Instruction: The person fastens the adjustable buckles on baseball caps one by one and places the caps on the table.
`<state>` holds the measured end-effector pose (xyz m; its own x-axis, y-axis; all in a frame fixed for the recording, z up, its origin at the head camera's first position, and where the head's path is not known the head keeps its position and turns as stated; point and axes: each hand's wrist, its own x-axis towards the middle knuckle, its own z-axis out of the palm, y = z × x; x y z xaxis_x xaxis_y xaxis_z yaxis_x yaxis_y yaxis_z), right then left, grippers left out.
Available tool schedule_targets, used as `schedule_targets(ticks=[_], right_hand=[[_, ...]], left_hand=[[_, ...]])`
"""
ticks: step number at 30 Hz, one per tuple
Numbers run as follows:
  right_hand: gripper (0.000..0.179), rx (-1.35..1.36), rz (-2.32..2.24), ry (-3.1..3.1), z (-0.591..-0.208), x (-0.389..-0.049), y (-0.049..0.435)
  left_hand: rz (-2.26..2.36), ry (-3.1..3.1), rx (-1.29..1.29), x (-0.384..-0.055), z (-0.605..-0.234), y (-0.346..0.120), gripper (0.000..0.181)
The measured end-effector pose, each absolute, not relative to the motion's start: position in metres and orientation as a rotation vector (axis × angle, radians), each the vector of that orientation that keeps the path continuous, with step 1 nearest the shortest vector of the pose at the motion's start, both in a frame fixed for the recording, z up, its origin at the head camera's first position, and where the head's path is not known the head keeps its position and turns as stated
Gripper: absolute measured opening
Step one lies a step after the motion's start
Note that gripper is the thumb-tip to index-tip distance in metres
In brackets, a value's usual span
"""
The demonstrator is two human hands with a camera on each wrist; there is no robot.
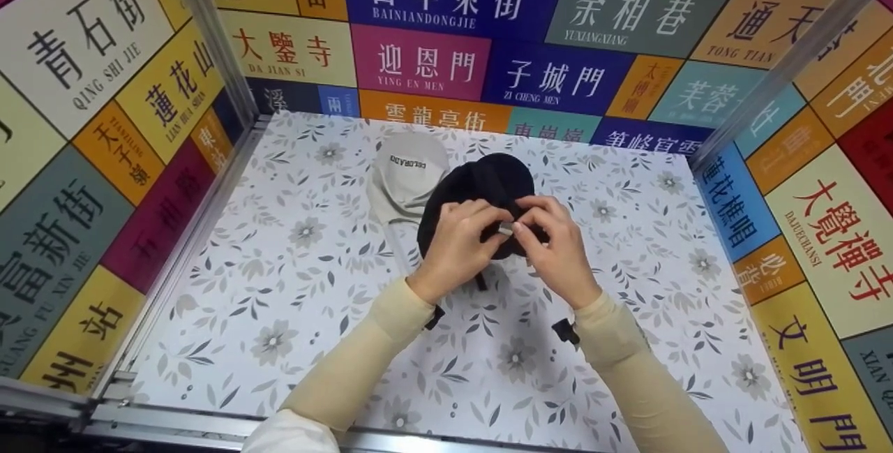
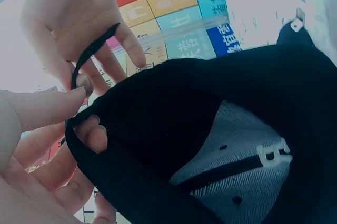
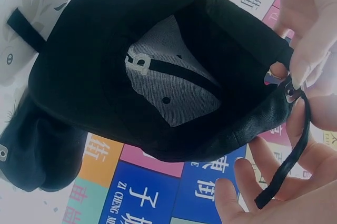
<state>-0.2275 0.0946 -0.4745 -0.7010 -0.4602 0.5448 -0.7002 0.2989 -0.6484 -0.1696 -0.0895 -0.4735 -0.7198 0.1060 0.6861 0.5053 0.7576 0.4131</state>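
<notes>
Hands (image 1: 459,242) (image 1: 559,247) pinch a black cap's (image 1: 453,191) strap (image 3: 287,167) (round fastener (image 3: 290,93) visible only from right wrist).

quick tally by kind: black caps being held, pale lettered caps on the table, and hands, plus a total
Held black cap: 1
Pale lettered cap: 1
Left hand and right hand: 2
Total: 4

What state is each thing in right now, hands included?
Black cap: held, inside showing in wrist views.
Strap: one end loose; can't tell if fastened.
Gray cap: lying on the table, lettering up.
Left hand: gripping the black cap's edge.
Right hand: pinching the strap.
</notes>
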Motion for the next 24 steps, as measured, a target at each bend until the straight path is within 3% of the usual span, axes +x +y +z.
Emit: schedule_targets(ticks=[24], right_hand=[[0.016,1.057,1.412,-2.336,-0.4732,-0.2272,0.1009]], left_hand=[[-0.724,-2.238,-0.487,-0.1688,-0.4759,-0.0918,0.02]])
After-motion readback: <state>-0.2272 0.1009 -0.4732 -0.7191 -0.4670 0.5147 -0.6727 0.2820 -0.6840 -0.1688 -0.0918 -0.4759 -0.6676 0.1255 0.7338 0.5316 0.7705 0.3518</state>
